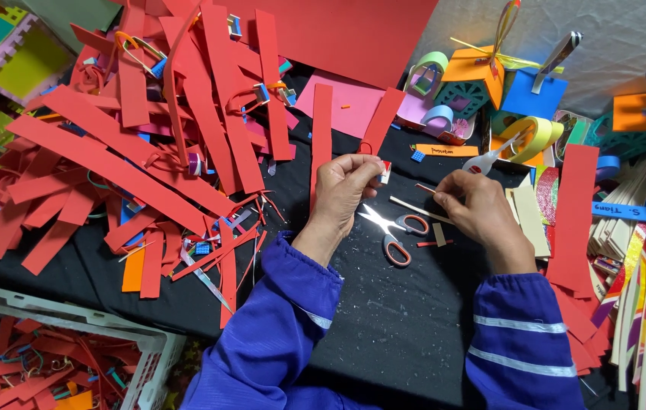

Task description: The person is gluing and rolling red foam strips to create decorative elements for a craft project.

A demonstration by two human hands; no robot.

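My left hand [344,191] is closed around a small piece at its fingertips, beside a long red paper strip [320,137] lying on the black cloth [406,319]. My right hand [475,209] pinches a thin red-tipped sliver [425,187] between thumb and fingers. Between and just below both hands lie orange-handled scissors [393,231], blades open. A pale thin stick [414,209] rests under my right fingers. Both my sleeves are blue with light stripes.
A big heap of red paper strips [148,137] fills the left. A white basket [72,357] of scraps stands at bottom left. Small paper houses [467,80], tape rolls [532,137] and stacked coloured strips [642,250] crowd the right and back.
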